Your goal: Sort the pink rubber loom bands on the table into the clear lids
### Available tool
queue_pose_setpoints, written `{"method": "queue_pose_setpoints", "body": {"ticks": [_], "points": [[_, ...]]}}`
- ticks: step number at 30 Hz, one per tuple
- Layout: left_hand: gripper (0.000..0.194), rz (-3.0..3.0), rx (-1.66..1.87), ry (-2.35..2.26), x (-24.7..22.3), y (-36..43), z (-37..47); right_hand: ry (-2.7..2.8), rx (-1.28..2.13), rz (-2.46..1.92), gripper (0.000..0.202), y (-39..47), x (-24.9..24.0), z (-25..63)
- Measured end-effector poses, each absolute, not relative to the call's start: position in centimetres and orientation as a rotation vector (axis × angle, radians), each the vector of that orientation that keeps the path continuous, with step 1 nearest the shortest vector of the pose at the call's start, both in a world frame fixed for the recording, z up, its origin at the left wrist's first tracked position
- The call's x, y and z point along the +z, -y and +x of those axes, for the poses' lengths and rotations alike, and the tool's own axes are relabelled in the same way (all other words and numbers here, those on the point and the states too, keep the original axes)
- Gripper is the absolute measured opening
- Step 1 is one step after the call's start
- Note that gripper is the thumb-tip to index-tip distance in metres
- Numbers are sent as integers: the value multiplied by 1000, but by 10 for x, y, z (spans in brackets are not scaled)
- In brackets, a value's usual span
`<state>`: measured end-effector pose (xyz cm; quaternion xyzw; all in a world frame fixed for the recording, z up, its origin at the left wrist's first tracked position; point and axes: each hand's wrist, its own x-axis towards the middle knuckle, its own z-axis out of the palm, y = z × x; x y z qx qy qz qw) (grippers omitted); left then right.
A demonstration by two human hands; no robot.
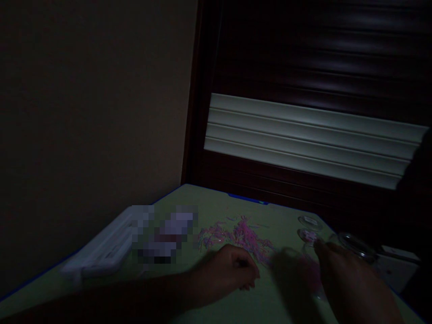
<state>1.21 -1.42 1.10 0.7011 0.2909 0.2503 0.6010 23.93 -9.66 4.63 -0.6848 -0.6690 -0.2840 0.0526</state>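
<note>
My left hand point(232, 272) is low over the table with its fingers curled together; whether something small is between them cannot be made out. Just beyond it lies a loose pile of thin pink and pale sticks point(248, 236), spread across the tabletop. My right hand point(353, 276) is at the right, its back toward me and its fingertips mostly hidden and blurred. Beside it, partly covered, is a pink mass point(310, 274) that seems to sit in a clear container. A small clear round container point(308, 235) with pink contents stands just past the right fingertips.
The pale green table point(199, 202) has a blue edge. A white tray-like object point(104, 245) and a blurred-out item point(172, 234) lie left. A clear lid point(309, 222), a round clear container point(357, 245) and a white box point(398, 267) are right. Wall and dark shutter stand behind.
</note>
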Motion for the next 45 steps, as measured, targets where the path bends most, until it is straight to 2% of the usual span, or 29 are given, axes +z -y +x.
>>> {"method": "queue_pose_setpoints", "body": {"ticks": [10, 17, 23, 26, 32, 45], "points": [[18, 1776, 588, -694, 14, 6, 8, 2054, -760, -1984, 29, 96, 53, 225], [23, 2519, 582, -1065, 43, -28, -26, 2283, -689, -1634, 28, 89, 46, 222], [22, 2616, 515, -1198, 46, -46, -51, 2476, -492, -1480, 24, 85, 34, 208], [21, 2641, 450, -1218, 47, -46, -56, 2511, -512, -1392, 19, 83, 29, 205], [14, 2629, 344, -1227, 44, -44, -59, 2541, -446, -1396, 21, 82, 28, 208], [17, 2597, 339, -1298, 44, -39, -60, 2564, -493, -1424, 19, 84, 32, 206]]}}
